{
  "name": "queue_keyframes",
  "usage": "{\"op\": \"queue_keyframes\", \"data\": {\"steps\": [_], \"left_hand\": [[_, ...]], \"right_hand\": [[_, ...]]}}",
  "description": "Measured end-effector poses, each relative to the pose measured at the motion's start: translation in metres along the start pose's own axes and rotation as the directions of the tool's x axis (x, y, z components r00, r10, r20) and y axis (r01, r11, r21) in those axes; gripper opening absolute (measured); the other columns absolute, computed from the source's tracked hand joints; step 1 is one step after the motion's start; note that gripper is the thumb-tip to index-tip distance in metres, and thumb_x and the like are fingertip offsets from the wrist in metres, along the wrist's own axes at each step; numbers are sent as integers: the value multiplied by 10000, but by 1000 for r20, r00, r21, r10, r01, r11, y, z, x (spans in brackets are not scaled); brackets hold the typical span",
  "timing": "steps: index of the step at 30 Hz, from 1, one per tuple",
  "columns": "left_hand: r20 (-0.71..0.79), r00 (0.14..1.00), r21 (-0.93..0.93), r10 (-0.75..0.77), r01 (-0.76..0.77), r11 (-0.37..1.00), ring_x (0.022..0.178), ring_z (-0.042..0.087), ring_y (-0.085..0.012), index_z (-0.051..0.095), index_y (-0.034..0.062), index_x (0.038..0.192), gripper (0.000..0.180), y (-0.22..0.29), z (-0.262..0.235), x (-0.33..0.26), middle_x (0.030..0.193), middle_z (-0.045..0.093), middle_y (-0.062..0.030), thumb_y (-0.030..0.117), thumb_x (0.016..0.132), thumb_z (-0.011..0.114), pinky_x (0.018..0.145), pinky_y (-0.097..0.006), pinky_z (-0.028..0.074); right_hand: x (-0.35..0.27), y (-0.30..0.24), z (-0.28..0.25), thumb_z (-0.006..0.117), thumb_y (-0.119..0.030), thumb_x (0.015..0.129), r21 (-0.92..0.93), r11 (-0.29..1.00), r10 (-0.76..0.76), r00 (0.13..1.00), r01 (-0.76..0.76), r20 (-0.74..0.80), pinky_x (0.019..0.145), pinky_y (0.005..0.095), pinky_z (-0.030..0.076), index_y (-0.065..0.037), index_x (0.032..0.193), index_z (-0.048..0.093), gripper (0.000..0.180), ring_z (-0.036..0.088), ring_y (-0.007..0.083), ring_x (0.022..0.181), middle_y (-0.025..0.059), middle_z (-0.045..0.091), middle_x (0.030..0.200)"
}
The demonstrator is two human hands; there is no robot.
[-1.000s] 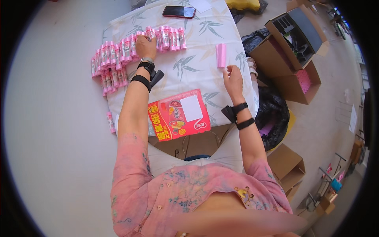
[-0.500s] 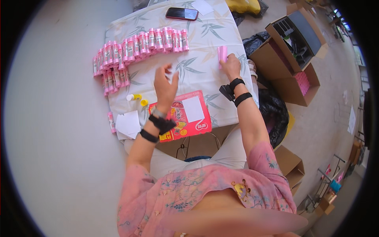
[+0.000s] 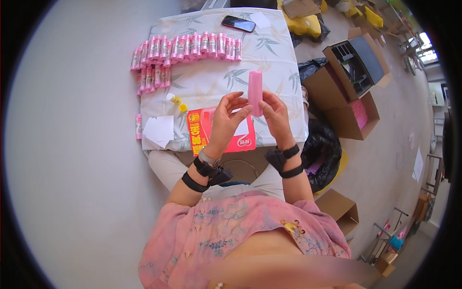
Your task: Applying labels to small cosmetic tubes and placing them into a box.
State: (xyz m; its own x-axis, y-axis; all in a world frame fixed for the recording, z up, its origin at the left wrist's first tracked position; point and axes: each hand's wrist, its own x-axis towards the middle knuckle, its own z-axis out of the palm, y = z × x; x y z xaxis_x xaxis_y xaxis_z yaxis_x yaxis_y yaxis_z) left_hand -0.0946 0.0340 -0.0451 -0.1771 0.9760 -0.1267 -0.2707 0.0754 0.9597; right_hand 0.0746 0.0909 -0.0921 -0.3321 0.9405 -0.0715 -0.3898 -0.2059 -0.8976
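Observation:
A plain pink roll (image 3: 255, 89) stands nearly upright in front of me, with no label showing on this side. My right hand (image 3: 275, 113) pinches its lower right side between thumb and fingers. My left hand (image 3: 227, 118) is at the roll's left edge, fingers curved and apart; whether the fingertips touch it I cannot tell. Under my hands lies a red and yellow printed cardboard sheet (image 3: 199, 132) with a white paper slip (image 3: 242, 127) on it, partly hidden. To the left are a glue stick (image 3: 174, 99) and its yellow cap (image 3: 183, 108).
Labelled pink rolls (image 3: 180, 48) are piled at the far left of the patterned tablecloth (image 3: 279, 96). White paper slips (image 3: 160, 130) and a single roll (image 3: 139, 126) lie near left; a phone (image 3: 238, 23) lies at the back. Open cardboard boxes (image 3: 332, 98) and a black bag (image 3: 321, 149) stand to the right.
My right hand has brought the pink roll from the table's right side in toward the middle. My left hand has moved right to meet it. The view has shifted slightly.

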Motion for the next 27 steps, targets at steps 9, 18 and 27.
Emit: {"op": "queue_keyframes", "data": {"steps": [9,18,27], "left_hand": [[47,974,-117,220,-213,970,1037,682,-146,634,8,1022,204,33,11,-64,1129,707,-111,66,906,791,913,-296,554],[81,804,212,589,-591,778,1184,660,-268,603,40,985,200,47,17,-105,1280,695,-174,-14,850,741,1018,-389,494],[76,852,185,518,-522,833,1080,663,-174,560,28,1014,245,47,7,-116,1124,668,-107,-12,872,755,923,-319,516]], "right_hand": [[-70,-49,40,675,3,961,-46,980,-179,959,194,219,1062,379,503,26,1359,535,422,573,204,1260,106,593,1330],[-105,-57,59,703,65,913,-67,925,-351,906,375,237,1111,429,479,-23,1326,523,459,539,207,1299,86,563,1318],[-127,-62,68,738,18,918,-67,965,-239,958,252,158,1074,384,490,17,1367,497,509,593,192,1231,108,592,1309]]}}
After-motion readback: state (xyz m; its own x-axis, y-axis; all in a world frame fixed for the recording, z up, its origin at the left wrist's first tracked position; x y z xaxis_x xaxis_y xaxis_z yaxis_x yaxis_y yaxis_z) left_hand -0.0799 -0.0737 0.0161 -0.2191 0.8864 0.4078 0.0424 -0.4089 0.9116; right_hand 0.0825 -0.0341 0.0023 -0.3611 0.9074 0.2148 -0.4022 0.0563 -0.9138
